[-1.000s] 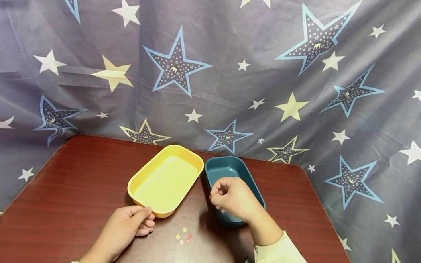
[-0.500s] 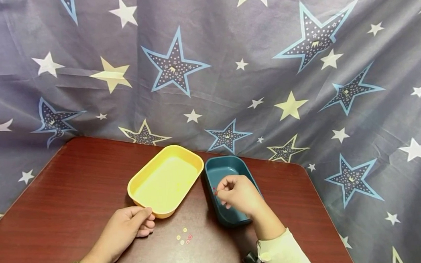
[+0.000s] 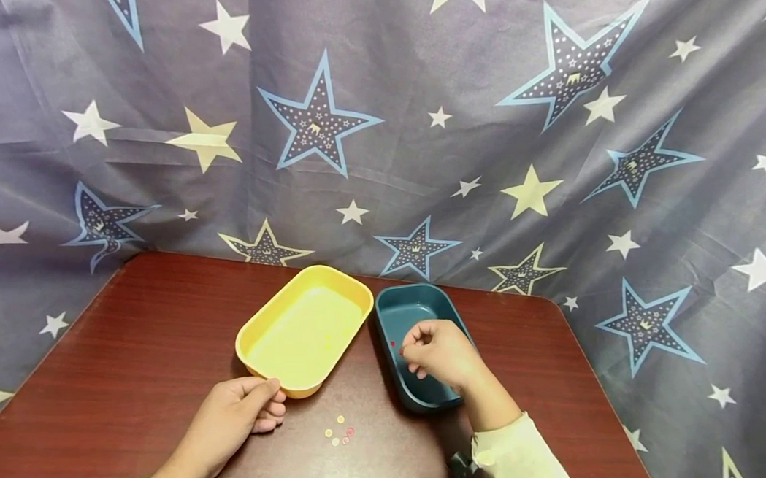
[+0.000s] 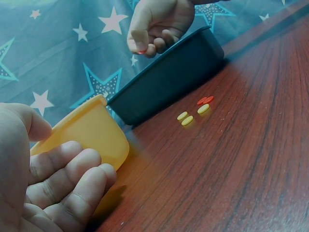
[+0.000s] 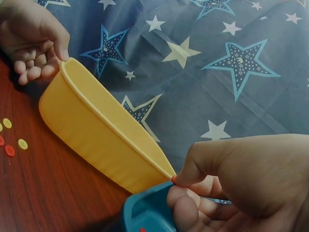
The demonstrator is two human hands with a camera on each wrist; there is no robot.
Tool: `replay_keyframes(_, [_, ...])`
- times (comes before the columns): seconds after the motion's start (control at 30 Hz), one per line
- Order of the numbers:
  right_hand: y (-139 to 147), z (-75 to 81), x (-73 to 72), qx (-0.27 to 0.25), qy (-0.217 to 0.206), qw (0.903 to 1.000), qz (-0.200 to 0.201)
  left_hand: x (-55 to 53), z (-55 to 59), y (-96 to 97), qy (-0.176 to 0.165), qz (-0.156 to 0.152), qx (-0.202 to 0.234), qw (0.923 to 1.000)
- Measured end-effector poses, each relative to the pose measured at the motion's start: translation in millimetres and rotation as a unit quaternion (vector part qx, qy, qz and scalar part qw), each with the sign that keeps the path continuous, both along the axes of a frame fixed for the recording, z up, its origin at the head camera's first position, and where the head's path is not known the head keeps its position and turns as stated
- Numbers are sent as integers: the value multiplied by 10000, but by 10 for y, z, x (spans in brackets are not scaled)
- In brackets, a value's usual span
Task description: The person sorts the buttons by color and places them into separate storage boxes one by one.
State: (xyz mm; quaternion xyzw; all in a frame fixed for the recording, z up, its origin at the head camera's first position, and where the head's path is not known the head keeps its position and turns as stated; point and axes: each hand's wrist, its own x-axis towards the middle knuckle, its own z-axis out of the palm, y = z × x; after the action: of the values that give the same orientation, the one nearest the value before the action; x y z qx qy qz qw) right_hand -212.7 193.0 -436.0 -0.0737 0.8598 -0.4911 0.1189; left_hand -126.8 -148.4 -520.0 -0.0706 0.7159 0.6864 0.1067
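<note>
My right hand (image 3: 444, 354) pinches a small red button (image 5: 174, 179) between thumb and fingertips, above the dark teal plastic bin (image 3: 414, 399). Inside that bin, against its left side, shows another red button (image 3: 392, 344). My left hand (image 3: 231, 425) grips the near corner of a yellow plastic bin (image 3: 242, 334), thumb at its rim and other fingers curled beside the outer wall. Between the hands, several loose buttons lie on the table in a small cluster: yellow buttons (image 4: 187, 121) and red buttons (image 4: 208, 99). The yellow bin's floor has faint marks I cannot make out.
The two bins stand side by side on a reddish-brown wooden table (image 3: 132, 342), nearly touching at the yellow one's far right corner. A star-patterned cloth (image 3: 405, 172) hangs behind and to the right. A black object (image 3: 461, 466) sits at the right wrist.
My right hand has shifted slightly right, further over the teal bin, and a red button now shows inside it beside the fingertips. The left hand keeps its grip on the yellow bin.
</note>
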Motion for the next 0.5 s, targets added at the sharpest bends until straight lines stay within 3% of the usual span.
replay_keyframes(0.5, [44,-97,-51,-203,-180,9996,-110,-2,-5,17,-78,98,-9,9999])
